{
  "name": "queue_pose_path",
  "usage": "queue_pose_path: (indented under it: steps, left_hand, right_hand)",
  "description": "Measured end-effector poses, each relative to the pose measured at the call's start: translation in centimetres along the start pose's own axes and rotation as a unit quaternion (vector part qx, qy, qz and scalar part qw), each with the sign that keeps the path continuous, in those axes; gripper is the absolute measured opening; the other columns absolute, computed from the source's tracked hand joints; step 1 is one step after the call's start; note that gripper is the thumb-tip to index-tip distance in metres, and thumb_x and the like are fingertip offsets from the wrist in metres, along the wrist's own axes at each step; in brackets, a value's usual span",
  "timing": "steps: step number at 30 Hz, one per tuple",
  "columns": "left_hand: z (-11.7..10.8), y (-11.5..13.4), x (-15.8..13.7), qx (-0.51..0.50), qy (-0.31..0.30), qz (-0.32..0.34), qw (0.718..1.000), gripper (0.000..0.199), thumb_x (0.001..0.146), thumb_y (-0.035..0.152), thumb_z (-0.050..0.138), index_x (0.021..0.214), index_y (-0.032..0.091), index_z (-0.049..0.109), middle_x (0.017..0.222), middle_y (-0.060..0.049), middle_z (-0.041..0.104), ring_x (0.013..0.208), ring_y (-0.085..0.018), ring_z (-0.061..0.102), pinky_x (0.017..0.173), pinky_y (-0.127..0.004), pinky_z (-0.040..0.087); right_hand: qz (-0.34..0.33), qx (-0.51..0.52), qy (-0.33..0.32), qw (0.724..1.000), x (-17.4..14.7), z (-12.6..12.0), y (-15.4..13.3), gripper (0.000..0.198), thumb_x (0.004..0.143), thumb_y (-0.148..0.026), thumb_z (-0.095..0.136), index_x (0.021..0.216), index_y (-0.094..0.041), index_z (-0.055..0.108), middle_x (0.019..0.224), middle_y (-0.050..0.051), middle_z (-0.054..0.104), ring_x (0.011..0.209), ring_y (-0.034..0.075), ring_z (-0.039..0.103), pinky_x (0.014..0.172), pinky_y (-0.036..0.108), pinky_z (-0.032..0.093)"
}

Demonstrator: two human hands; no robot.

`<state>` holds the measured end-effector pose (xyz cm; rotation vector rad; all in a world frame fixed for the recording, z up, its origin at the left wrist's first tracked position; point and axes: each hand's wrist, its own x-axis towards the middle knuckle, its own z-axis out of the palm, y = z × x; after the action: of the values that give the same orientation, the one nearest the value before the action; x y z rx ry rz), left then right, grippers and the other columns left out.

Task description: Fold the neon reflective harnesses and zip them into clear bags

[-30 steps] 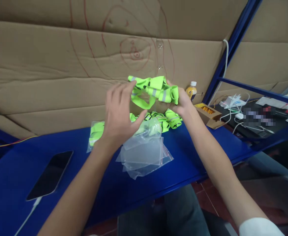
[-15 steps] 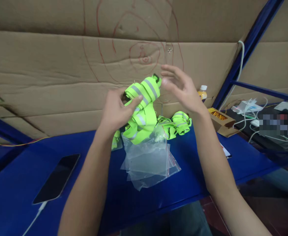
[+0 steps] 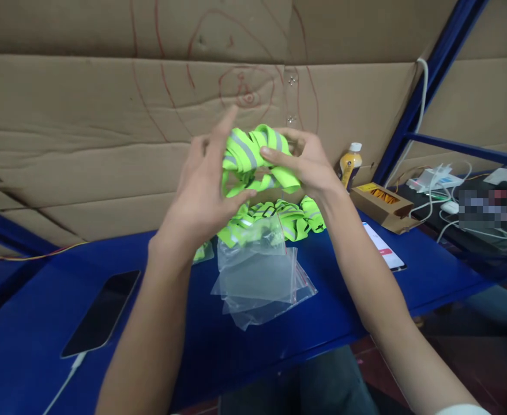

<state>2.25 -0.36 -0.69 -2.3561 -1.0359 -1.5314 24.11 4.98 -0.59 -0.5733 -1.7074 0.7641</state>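
A folded bundle of neon-yellow reflective strap [image 3: 247,151] with grey stripes is held up above the blue table. My right hand [image 3: 307,158] grips its right side, thumb in front and fingers behind. At the left side of the bundle is my left hand [image 3: 205,184], its index finger raised and its thumb stretched apart; whether its hidden fingers touch the strap I cannot tell. A loop of strap droops below the bundle. More yellow straps [image 3: 294,222] lie behind, some with black buckles. Clear zip bags [image 3: 259,276] lie in a stack beneath my hands.
On the blue table [image 3: 253,360], a dark phone [image 3: 101,314] with a white cable lies left. To the right are a lit phone [image 3: 385,246], an open cardboard box [image 3: 383,206] and a yellow bottle [image 3: 349,166]. A cardboard wall [image 3: 84,104] stands behind, with blue frame posts.
My right hand has moved in and closed on the strap bundle. My left hand's fingers have spread from their grip, and the bundle has turned. The view has shifted slightly.
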Motion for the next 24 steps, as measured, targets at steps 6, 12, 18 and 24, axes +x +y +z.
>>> queue_pose_path:
  steps: [6, 12, 18, 24]
  left_hand:
    - [0.5, 1.5, 0.2, 0.030, 0.035, 0.014, 0.999, 0.018, 0.091, 0.028, 0.079, 0.108, 0.023, 0.084, 0.107, -0.003, 0.082, 0.100, -0.027, 0.076, 0.096, -0.045, 0.059]
    - [1.1, 1.2, 0.1, -0.174, 0.134, -0.205, 0.954, 0.034, 0.086, 0.052, 0.089, 0.090, 0.020, 0.079, 0.088, -0.003, 0.078, 0.084, -0.023, 0.076, 0.075, -0.035, 0.064]
    - [1.1, 2.7, 1.2, -0.389, 0.132, -0.321, 0.853, 0.033, 0.087, 0.047, 0.088, 0.082, 0.019, 0.071, 0.080, -0.005, 0.074, 0.082, -0.025, 0.078, 0.074, -0.039, 0.068]
    - [0.5, 0.6, 1.1, -0.297, 0.074, -0.332, 0.892, 0.053, 0.093, 0.073, 0.073, 0.110, 0.023, 0.072, 0.112, -0.012, 0.077, 0.112, -0.035, 0.075, 0.097, -0.051, 0.064]
  right_hand:
    - [0.036, -0.047, -0.034, 0.998, -0.6, 0.0, -0.8, 0.071, 0.090, -0.091, 0.062, 0.094, -0.021, 0.074, 0.080, 0.007, 0.073, 0.076, 0.022, 0.072, 0.068, 0.038, 0.066]
    - [-0.176, -0.295, 0.111, 0.932, -0.8, -0.4, -2.1, 0.076, 0.094, -0.079, 0.069, 0.148, -0.026, 0.064, 0.144, 0.015, 0.069, 0.124, 0.030, 0.070, 0.110, 0.046, 0.059]
    - [-0.261, -0.332, -0.081, 0.903, -1.1, 0.0, -2.4, 0.052, 0.108, -0.049, 0.062, 0.152, -0.022, 0.063, 0.156, 0.011, 0.063, 0.144, 0.029, 0.062, 0.122, 0.045, 0.049]
    - [-0.195, -0.375, -0.041, 0.905, -0.9, 0.2, -1.6, 0.035, 0.110, -0.036, 0.053, 0.141, -0.025, 0.068, 0.138, 0.008, 0.074, 0.130, 0.030, 0.067, 0.113, 0.047, 0.052]
